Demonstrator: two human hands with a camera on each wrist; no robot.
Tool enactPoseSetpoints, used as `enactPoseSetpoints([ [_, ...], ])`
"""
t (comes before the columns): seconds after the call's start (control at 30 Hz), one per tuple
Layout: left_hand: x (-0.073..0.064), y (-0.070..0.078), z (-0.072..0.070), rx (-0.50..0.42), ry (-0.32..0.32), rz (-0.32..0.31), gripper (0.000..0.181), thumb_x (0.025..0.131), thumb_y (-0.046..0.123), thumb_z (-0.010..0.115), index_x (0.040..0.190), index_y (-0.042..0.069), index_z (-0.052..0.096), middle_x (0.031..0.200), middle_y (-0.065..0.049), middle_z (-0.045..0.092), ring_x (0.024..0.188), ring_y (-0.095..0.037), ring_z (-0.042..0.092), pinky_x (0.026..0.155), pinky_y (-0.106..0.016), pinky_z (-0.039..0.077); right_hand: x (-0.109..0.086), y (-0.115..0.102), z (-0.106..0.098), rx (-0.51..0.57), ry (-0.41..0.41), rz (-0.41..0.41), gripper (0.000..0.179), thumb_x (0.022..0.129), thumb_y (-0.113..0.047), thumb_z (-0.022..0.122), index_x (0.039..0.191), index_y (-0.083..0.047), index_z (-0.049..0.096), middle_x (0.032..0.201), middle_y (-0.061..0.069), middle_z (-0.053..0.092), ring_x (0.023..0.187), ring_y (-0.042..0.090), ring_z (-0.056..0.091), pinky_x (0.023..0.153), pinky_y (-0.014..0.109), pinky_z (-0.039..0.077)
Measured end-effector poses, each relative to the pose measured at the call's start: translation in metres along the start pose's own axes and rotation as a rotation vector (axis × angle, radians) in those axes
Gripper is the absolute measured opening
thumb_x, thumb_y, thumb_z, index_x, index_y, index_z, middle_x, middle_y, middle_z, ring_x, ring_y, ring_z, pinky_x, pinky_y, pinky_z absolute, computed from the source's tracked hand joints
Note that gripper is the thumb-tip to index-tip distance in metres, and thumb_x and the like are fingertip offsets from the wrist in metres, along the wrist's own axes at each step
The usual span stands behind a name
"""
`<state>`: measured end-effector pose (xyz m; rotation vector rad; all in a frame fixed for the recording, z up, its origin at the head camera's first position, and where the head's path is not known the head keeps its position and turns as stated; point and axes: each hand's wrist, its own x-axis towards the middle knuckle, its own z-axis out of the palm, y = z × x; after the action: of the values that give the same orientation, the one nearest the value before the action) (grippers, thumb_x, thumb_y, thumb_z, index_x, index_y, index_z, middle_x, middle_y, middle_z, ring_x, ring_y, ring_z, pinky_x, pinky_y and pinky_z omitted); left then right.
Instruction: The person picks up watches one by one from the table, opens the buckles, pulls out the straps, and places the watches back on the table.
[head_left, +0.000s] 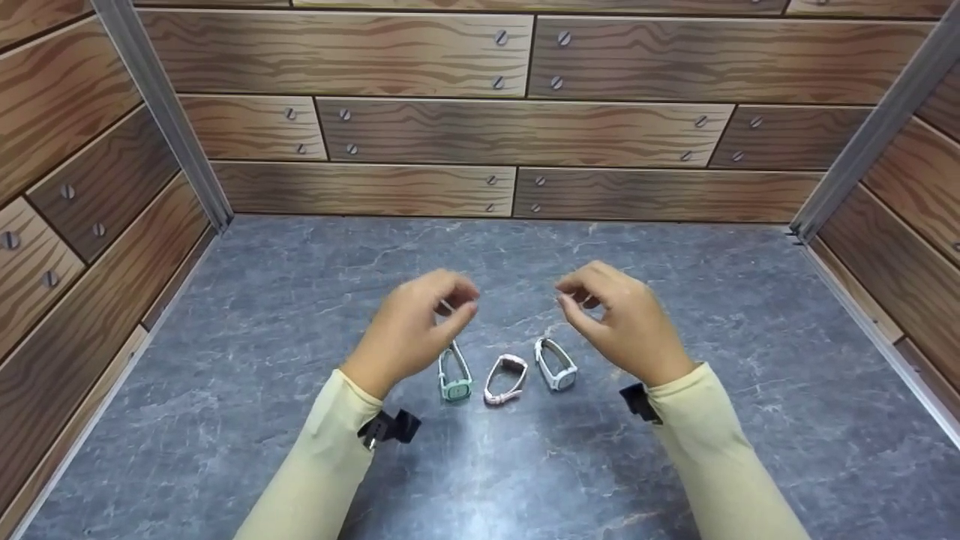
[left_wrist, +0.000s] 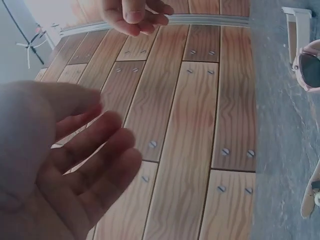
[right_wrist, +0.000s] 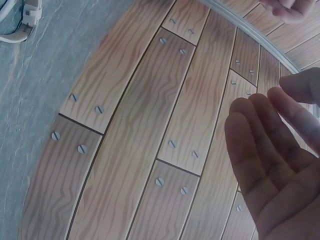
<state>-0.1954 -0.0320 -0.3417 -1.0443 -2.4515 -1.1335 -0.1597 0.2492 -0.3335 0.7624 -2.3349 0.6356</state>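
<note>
Three wristwatches lie in a row on the grey marbled table. The green watch [head_left: 455,388] is leftmost, its strap partly hidden behind my left hand. A pink watch [head_left: 506,381] sits in the middle, and a white watch [head_left: 557,365] is at the right. My left hand [head_left: 416,322] hovers above and beyond the green watch, fingers loosely bent, holding nothing. Over the far side of the white watch is my right hand [head_left: 622,319], likewise relaxed with its palm bare. In the right wrist view, the fingers [right_wrist: 270,145] extend with a gap to the thumb.
Wood-patterned panels [head_left: 525,131] wall the table [head_left: 300,255] at the back and both sides, with metal posts [head_left: 169,120] at the corners. Each sleeve carries a small black wrist camera [head_left: 390,427]. A dark thin-legged stand [left_wrist: 31,46] shows beyond the wall in the left wrist view.
</note>
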Motion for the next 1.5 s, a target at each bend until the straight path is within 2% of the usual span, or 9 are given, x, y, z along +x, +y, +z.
enactPoseSetpoints([
  [0.27,-0.001,-0.001,0.026,0.12,-0.279,0.037,0.012,0.101,0.019,0.067,0.105,0.012,0.076,0.104,0.002,0.073,0.099,-0.015,0.069,0.091,-0.033,0.056,-0.001,0.0,0.003,-0.023,-0.075,0.003,0.009,0.092,-0.003,0.074,0.099,-0.009,0.073,0.092,-0.002,0.069,0.075,0.012,0.067,0.068,0.023,0.057],
  [0.5,-0.002,-0.009,0.051,0.283,-0.404,0.152,0.011,0.091,0.008,0.074,0.1,0.012,0.08,0.099,0.0,0.076,0.094,-0.023,0.066,0.087,-0.038,0.054,-0.002,0.001,0.008,-0.038,-0.177,0.044,0.006,0.094,-0.008,0.072,0.098,-0.012,0.074,0.092,-0.003,0.07,0.078,0.013,0.068,0.071,0.026,0.057],
  [0.67,-0.004,-0.011,0.06,0.359,-0.44,0.214,0.022,0.08,-0.001,0.077,0.095,0.015,0.082,0.092,0.0,0.074,0.086,-0.023,0.063,0.079,-0.036,0.053,-0.003,0.001,0.01,-0.056,-0.258,0.068,0.004,0.096,-0.013,0.071,0.098,-0.012,0.075,0.091,-0.003,0.07,0.082,0.016,0.068,0.074,0.03,0.057],
  [0.87,-0.004,-0.014,0.067,0.421,-0.444,0.231,0.021,0.076,0.002,0.08,0.089,0.019,0.082,0.086,0.001,0.072,0.081,-0.023,0.061,0.074,-0.036,0.051,-0.004,0.002,0.011,-0.059,-0.275,0.065,0.005,0.096,-0.013,0.07,0.096,-0.015,0.075,0.089,-0.005,0.07,0.081,0.011,0.066,0.074,0.029,0.057],
  [1.0,-0.005,-0.016,0.071,0.412,-0.444,0.253,0.022,0.075,0.001,0.08,0.087,0.02,0.082,0.083,0.001,0.071,0.078,-0.023,0.062,0.071,-0.037,0.05,-0.005,0.003,0.013,-0.055,-0.275,0.058,0.004,0.096,-0.013,0.071,0.095,-0.014,0.075,0.088,-0.004,0.07,0.08,0.01,0.066,0.073,0.029,0.057],
  [1.13,-0.006,-0.015,0.07,0.409,-0.467,0.258,0.006,0.084,0.018,0.083,0.079,0.02,0.08,0.078,-0.001,0.067,0.074,-0.024,0.059,0.069,-0.038,0.048,-0.005,0.004,0.014,-0.052,-0.282,0.062,0.005,0.096,-0.013,0.07,0.094,-0.014,0.074,0.087,-0.004,0.07,0.079,0.011,0.067,0.072,0.03,0.057],
  [1.23,-0.008,-0.014,0.069,0.422,-0.485,0.23,0.017,0.079,0.019,0.087,0.069,0.019,0.073,0.075,-0.001,0.062,0.073,-0.024,0.056,0.066,-0.038,0.047,-0.006,0.005,0.015,-0.055,-0.288,0.063,0.005,0.096,-0.013,0.07,0.093,-0.014,0.074,0.087,-0.004,0.07,0.079,0.011,0.067,0.072,0.03,0.057],
  [1.37,-0.01,-0.017,0.073,0.44,-0.492,0.227,0.028,0.067,0.009,0.086,0.06,0.019,0.06,0.069,0.003,0.056,0.071,-0.022,0.055,0.064,-0.035,0.045,-0.006,0.005,0.016,-0.051,-0.291,0.052,0.004,0.096,-0.013,0.07,0.093,-0.013,0.073,0.087,-0.003,0.071,0.079,0.011,0.067,0.072,0.03,0.058],
  [1.5,-0.006,-0.018,0.073,0.39,-0.445,0.24,0.025,0.076,0.012,0.081,0.064,0.018,0.06,0.064,0.006,0.053,0.065,-0.019,0.052,0.069,-0.037,0.048,-0.005,0.004,0.015,-0.047,-0.271,0.064,0.004,0.096,-0.013,0.071,0.095,-0.011,0.075,0.089,-0.002,0.071,0.081,0.013,0.068,0.075,0.031,0.059],
])
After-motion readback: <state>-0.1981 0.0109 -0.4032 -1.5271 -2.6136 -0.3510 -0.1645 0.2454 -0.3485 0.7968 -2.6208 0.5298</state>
